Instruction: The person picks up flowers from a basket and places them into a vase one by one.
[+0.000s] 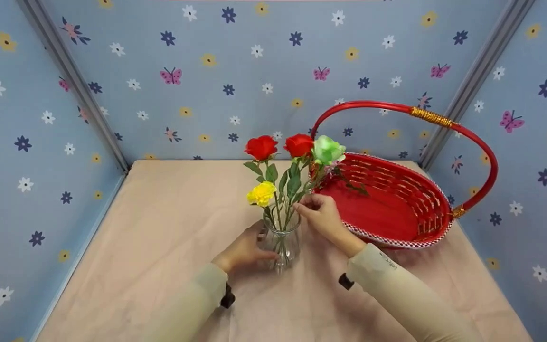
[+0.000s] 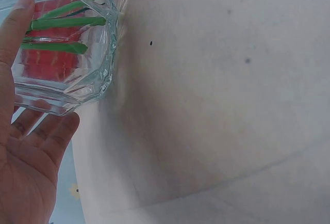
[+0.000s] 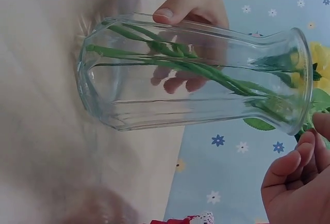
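Note:
A clear glass vase stands upright on the table, with several green stems inside it. My left hand holds the vase from the left, thumb on the near side and fingers behind. Right at the rim, my right hand pinches a flower stem between thumb and fingers; which bloom it belongs to I cannot tell. Above the vase are a red rose, another red rose, a pale green-white rose and a yellow flower. The stems' cut ends show through the glass.
A red woven basket with a tall arched handle stands to the right, close beside my right hand. A leafy sprig overlaps its inside. Patterned blue panels enclose the cloth-covered table at the back and sides.

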### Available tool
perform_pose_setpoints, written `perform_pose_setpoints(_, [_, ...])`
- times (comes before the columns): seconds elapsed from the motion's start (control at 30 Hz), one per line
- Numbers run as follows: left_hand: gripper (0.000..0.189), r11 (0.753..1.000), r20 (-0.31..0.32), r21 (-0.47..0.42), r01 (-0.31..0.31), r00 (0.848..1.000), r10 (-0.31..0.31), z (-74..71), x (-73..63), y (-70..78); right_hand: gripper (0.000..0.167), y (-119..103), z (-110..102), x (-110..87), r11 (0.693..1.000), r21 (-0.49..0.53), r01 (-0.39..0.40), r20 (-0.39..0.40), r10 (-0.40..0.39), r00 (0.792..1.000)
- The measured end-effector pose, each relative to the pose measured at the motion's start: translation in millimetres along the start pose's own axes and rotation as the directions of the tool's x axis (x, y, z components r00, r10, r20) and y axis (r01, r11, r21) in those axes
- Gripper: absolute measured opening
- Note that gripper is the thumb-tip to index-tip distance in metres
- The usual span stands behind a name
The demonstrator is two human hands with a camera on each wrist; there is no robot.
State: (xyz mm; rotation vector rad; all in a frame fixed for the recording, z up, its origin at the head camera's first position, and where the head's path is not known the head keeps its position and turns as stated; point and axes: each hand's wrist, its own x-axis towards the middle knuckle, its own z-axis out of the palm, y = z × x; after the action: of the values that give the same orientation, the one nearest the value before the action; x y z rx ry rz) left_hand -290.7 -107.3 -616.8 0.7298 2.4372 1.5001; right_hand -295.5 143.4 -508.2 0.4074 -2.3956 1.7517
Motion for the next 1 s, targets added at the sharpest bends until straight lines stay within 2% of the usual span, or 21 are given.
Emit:
perform_pose_setpoints(0.2, [0.103, 1.000, 0.010, -0.007, 0.030, 1.000, -0.030, -0.8, -0.5, 1.7, 0.014, 5, -9, -2.9, 1.000, -0.015, -0.014, -0.003, 0.014, 1.000])
perform_pose_setpoints(0.37, [0.102, 0.999, 0.009, -0.008, 0.032, 0.999, -0.032, -0.8, -0.4, 0.7, 0.010, 9, -21, -4.1, 0.999, -0.030, -0.012, -0.014, 0.011, 1.000])
perform_pose_setpoints(0.67, [0.101, 0.999, -0.002, 0.006, 0.047, 0.999, -0.047, -0.5, -0.5, 3.7, 0.012, 19, -45, -9.3, 0.999, -0.036, -0.041, -0.011, 0.040, 0.999])
perform_pose_setpoints(1.0, [0.106, 0.999, -0.003, 0.015, 0.037, 0.999, -0.037, -0.5, 0.3, 3.2, 0.011, 25, -74, -13.4, 0.998, -0.061, -0.031, -0.065, 0.027, 0.998])
